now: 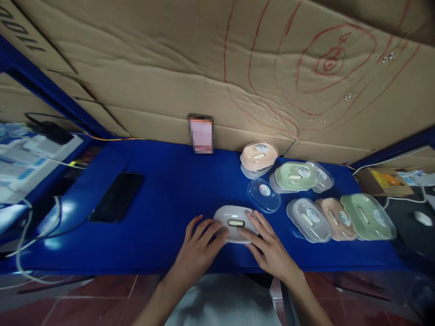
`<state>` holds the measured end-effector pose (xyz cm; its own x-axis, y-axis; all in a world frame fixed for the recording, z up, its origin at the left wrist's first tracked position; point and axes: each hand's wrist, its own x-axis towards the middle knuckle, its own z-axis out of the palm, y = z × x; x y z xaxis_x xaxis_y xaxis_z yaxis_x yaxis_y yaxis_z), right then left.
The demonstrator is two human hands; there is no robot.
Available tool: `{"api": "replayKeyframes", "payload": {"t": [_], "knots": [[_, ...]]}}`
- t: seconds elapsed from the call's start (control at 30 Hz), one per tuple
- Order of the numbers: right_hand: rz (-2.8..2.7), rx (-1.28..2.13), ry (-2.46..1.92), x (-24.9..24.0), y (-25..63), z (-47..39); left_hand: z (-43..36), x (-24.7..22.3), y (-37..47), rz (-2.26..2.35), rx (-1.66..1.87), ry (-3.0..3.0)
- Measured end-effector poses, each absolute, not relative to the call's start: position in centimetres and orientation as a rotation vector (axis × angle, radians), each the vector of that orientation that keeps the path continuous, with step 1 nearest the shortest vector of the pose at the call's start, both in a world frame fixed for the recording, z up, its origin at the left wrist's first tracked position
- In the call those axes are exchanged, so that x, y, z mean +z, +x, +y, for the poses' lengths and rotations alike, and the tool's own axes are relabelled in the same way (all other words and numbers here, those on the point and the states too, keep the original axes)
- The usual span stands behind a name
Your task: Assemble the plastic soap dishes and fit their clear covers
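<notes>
Between my hands, near the front edge of the blue table, is a pale grey oval dish (229,212) with a dark-rimmed, cream-coloured oblong in its middle. My left hand (205,237) holds its left end, fingers bent at the rim and thumb at the lower edge. At the right end my right hand (268,242) grips it, with fingertips over the top and side. A loose clear lid (260,199) with a round white sticker lies just beyond, to the right. The dish's underside is hidden.
Lidded dishes in peach (268,156), green (285,171), grey (299,208) and other pieces stand on the right. A dark phone (117,197) with a cable lies left. Another screen (203,134) leans on the cardboard wall (152,68). A small cardboard box (377,183) stands far right.
</notes>
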<state>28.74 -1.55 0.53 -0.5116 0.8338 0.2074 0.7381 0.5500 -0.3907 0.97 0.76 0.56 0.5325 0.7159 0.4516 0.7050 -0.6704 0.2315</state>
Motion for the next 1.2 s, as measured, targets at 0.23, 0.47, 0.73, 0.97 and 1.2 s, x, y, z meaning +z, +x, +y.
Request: {"api": "replayKeyframes", "payload": {"t": [0.23,0.47,0.73,0.97,1.2], "knots": [[-2.307,0.190,-1.500,0.4,29.3,-0.5,0.3,0.5,0.6,1.311,0.843,2.565],[-1.909,0.106,-1.793,0.0,30.4,1.1,0.7,-0.4,-0.4,1.272,0.860,2.347],[-2.238,0.565,-1.327,1.1,28.0,-1.1,1.8,-0.5,-0.4,1.390,0.888,2.125],[-2.305,0.465,-1.320,1.0,25.8,-0.8,1.9,-1.8,-0.7,1.342,0.939,2.078],[-2.493,0.257,-1.215,0.8,26.0,-0.2,2.2,-0.8,-1.1,1.293,0.760,2.388]]}}
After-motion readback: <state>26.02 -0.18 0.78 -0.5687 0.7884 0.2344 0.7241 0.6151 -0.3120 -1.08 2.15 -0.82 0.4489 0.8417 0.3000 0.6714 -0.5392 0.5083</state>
